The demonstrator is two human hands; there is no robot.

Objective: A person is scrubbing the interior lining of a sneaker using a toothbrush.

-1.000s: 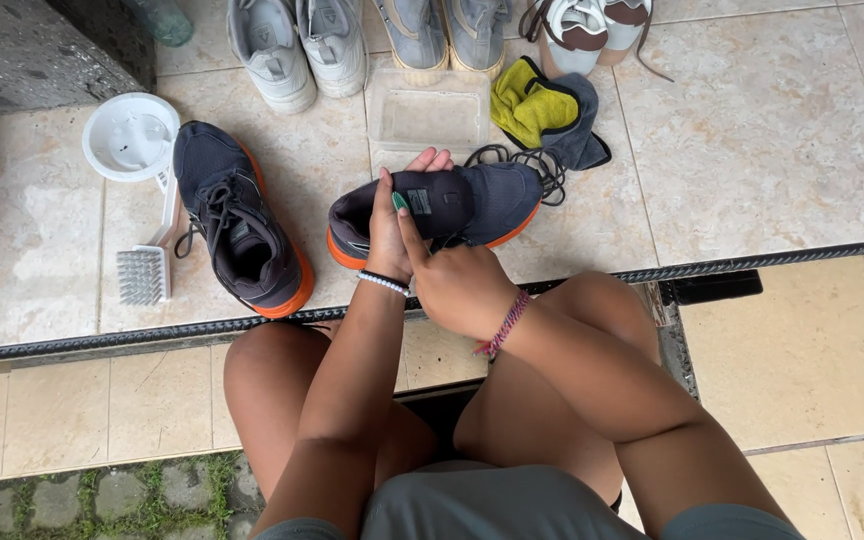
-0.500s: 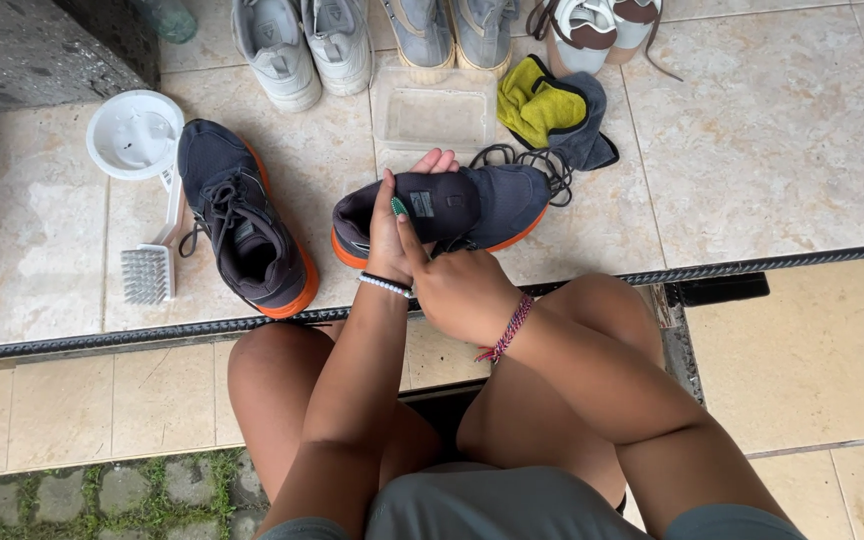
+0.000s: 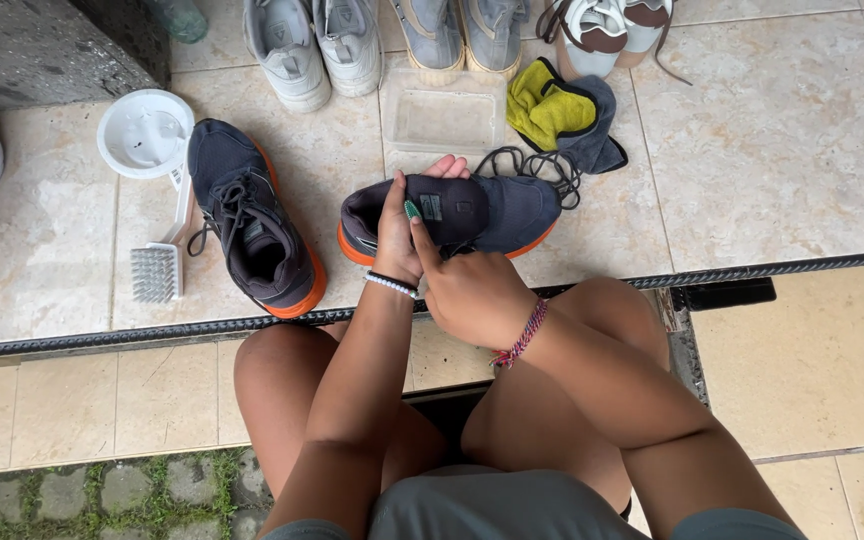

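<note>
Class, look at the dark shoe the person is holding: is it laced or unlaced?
Unlaced, it seems. The held shoe shows a bare tongue, and a loose dark lace lies bundled on the tiles behind it. The other shoe is laced.

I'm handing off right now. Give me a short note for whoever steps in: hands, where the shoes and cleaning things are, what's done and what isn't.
Left hand grips the tongue of the dark shoe with the orange sole. Right hand rests against it, one finger up on the tongue.
Its laces are out, piled behind it.
The matching shoe is laced and lies to the left, beside the brush and white bowl.
The clear tub and yellow cloth lie behind.
No scrubbing shows yet.
</note>
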